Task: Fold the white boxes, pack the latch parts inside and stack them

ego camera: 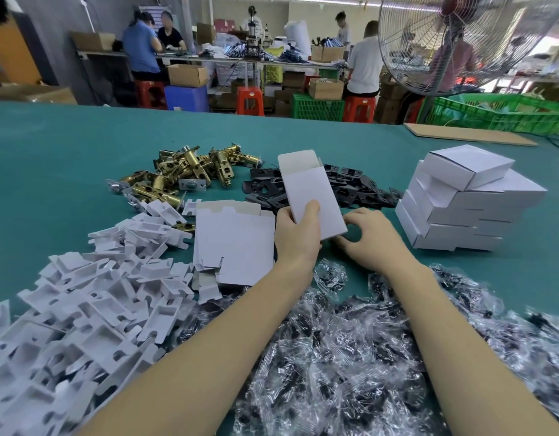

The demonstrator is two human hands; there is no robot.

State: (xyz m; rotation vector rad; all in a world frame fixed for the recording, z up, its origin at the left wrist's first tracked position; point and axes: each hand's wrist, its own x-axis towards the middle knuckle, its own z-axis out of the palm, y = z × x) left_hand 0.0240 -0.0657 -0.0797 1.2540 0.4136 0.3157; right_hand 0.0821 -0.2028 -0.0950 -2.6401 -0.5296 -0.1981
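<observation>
The work surface is a table (67,146) covered in teal felt-like cloth. At its centre, a white box (309,193) of smooth matte card, rectangular and formed into a sleeve, is held tilted above the cloth with its top flap open and pointing away from the person.

The left hand (298,234) grips the box near its lower end: the thumb lies across the front face and the fingers wrap behind. The forearm extends from the lower left. The right hand (366,237) is at the box's lower right corner with its fingers curled toward that end; whether they pinch a flap cannot be told.

Just left of the left hand lies one stack of flat box blanks (234,243), unfolded white card with notched tabs. At far right stands one stack of finished boxes (463,199), about five layers high and slightly offset.

Behind the box are two part piles: brass-coloured cylindrical latch bolts (190,174), too many to count, and flat black strike plates (360,190) with cut-outs. At lower left lies a heap of white moulded plastic inserts (83,309). At lower right, crinkled clear bags (350,357) contain small dark parts.
</observation>
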